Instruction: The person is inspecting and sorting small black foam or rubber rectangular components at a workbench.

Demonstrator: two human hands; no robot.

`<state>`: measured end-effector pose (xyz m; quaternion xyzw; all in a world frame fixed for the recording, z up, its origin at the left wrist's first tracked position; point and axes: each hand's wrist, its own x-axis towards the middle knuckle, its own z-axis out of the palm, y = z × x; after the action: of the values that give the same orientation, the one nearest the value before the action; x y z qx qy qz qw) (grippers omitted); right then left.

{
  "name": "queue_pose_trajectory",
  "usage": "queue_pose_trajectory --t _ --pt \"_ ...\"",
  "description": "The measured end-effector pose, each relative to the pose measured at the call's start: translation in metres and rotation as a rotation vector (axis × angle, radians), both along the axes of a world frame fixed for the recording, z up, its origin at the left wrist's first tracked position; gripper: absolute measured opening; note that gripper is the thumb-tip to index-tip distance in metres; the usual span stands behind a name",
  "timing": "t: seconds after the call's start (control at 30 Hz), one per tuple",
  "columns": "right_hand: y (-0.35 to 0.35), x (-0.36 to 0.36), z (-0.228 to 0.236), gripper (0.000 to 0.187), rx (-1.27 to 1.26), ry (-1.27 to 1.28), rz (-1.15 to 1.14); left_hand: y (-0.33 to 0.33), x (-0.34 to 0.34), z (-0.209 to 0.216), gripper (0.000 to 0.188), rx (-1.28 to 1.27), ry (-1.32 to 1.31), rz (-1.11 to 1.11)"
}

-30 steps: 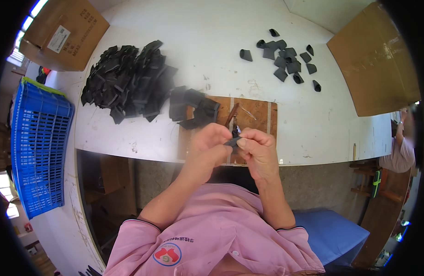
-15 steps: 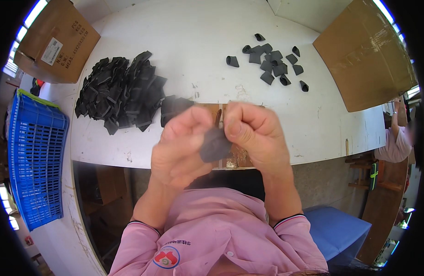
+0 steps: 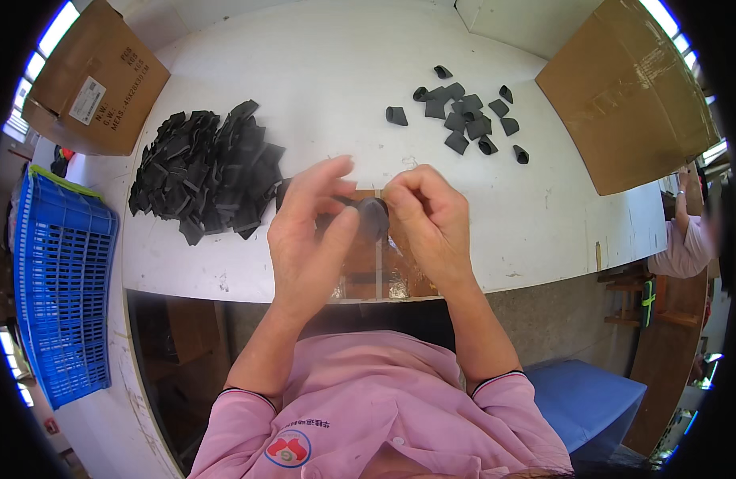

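A small dark grey fabric-like piece (image 3: 374,219), slightly blurred and rounded in shape, is between my hands over the brown patch of the table's near edge. My right hand (image 3: 432,227) pinches its right side between thumb and curled fingers. My left hand (image 3: 308,239) is on the other side, its fingers spread and its thumb pointing toward the piece. Behind the left hand lies a big heap of flat black pieces (image 3: 212,172). Farther right, several short black tube-like pieces (image 3: 455,120) are scattered, some showing open ends.
Cardboard boxes stand at the far left (image 3: 96,80) and far right (image 3: 631,96) of the white table (image 3: 320,88). A blue plastic basket (image 3: 65,287) is beside the left edge. Below the table on the right is a blue covered object (image 3: 583,403). Another person's sleeve (image 3: 679,251) shows at the right rim.
My left hand has opened its fingers and drawn slightly away from the piece. My right hand still pinches it, a little farther left in the picture.
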<state>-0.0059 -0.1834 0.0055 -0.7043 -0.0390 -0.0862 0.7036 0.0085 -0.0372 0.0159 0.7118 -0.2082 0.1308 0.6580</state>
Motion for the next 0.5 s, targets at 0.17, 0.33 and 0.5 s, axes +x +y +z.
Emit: queue_pose_trajectory --t 0.17,0.33,0.5 --pt "0.005 -0.015 0.01 0.033 -0.355 -0.43 -0.18 -0.005 0.001 0.015 0.016 0.072 -0.043 -0.11" --pt "0.016 -0.016 0.023 0.032 -0.469 -0.435 -0.19 0.0 -0.006 0.008 0.011 -0.603 0.288 -0.152" --pt "0.013 -0.006 0.021 0.023 -0.747 -0.74 -0.297 0.003 -0.009 0.0 0.01 -0.737 0.405 -0.13"
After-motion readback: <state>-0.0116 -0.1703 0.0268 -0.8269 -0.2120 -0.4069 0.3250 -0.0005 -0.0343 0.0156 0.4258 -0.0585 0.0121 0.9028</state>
